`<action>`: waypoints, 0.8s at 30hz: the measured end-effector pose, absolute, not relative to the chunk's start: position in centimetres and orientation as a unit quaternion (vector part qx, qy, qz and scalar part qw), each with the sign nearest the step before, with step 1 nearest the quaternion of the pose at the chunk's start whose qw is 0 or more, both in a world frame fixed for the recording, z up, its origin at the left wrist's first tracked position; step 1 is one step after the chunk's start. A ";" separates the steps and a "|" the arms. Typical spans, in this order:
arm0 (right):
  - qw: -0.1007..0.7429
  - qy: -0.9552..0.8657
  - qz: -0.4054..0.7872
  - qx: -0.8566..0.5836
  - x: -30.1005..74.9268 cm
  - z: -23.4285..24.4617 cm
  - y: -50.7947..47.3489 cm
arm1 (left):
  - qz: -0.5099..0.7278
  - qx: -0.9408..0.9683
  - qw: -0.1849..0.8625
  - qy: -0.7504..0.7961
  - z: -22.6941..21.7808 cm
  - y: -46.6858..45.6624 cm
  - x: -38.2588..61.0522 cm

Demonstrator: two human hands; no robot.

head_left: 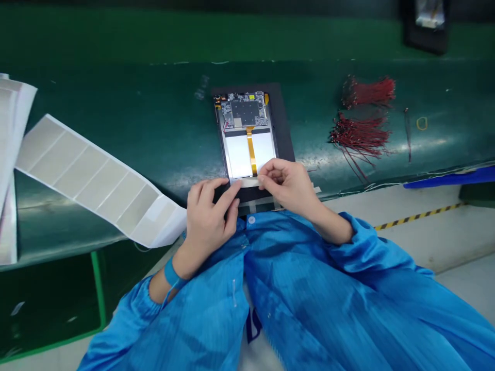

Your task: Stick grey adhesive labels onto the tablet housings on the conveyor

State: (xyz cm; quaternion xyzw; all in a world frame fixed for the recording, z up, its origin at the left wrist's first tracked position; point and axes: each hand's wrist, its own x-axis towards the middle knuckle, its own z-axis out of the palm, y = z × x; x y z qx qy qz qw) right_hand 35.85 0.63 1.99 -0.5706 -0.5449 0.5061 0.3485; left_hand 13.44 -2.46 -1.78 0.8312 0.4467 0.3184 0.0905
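Note:
An opened tablet (pixel 235 149) lies on a black pad (pixel 284 131), showing its circuit board (pixel 244 111), silvery battery area and an orange ribbon cable (pixel 251 152). A pale adhesive strip (pixel 249 182) spans its near edge. My right hand (pixel 288 183) pinches the right end of this strip between thumb and forefinger. At the strip's left end rests a fingertip of my left hand (pixel 211 211), its fingers apart. A blue wrist strap (pixel 174 274) circles my left wrist.
On the left, a sheet of grey rectangular labels (pixel 93 172) hangs toward the table's front edge, beside more white sheets (pixel 11 129). Bundles of red wires (pixel 361 135) and a yellow rubber band (pixel 422 123) lie to the right. Another black device (pixel 427 26) is at the back right.

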 end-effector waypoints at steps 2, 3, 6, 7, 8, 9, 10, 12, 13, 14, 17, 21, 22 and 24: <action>0.339 -0.553 0.497 -0.576 35.8 2.0 0.8 | 0.310 0.835 0.087 0.446 -1.9 -2.4 13.6; 0.334 -0.559 0.488 -0.581 35.8 2.0 0.8 | 0.307 0.836 0.086 0.447 -2.0 -2.4 13.6; 0.316 -0.578 0.461 -0.595 35.9 2.1 0.9 | 0.299 0.836 0.081 0.454 -2.1 -2.4 13.8; 0.312 -0.580 0.455 -0.599 35.9 2.1 0.9 | 0.296 0.836 0.079 0.455 -2.1 -2.4 13.8; 0.311 -0.580 0.453 -0.601 35.9 2.1 0.9 | 0.293 0.837 0.078 0.455 -2.1 -2.4 13.8; 0.312 -0.578 0.455 -0.602 35.9 2.1 0.9 | 0.291 0.839 0.077 0.454 -2.1 -2.3 13.8; 0.315 -0.574 0.459 -0.600 35.9 2.1 0.9 | 0.290 0.840 0.075 0.453 -2.1 -2.3 13.8; 0.325 -0.561 0.476 -0.594 35.8 2.1 0.9 | 0.288 0.841 0.074 0.452 -2.1 -2.2 13.9; 0.329 -0.554 0.485 -0.591 35.8 2.1 0.9 | 0.289 0.840 0.073 0.453 -2.1 -2.2 13.9; 0.331 -0.549 0.493 -0.588 35.8 2.1 0.9 | 0.290 0.840 0.073 0.453 -2.1 -2.2 13.8; 0.332 -0.548 0.494 -0.588 35.8 2.1 0.9 | 0.293 0.838 0.070 0.455 -2.1 -2.2 13.8; 0.324 -0.560 0.481 -0.591 35.8 2.1 0.8 | 0.288 0.838 0.073 0.457 -2.3 -2.3 13.7; 0.321 -0.564 0.476 -0.593 35.8 2.1 0.8 | 0.285 0.839 0.074 0.458 -2.3 -2.3 13.7; 0.316 -0.577 0.457 -0.599 35.7 2.0 0.7 | 0.278 0.839 0.075 0.461 -2.3 -2.3 13.8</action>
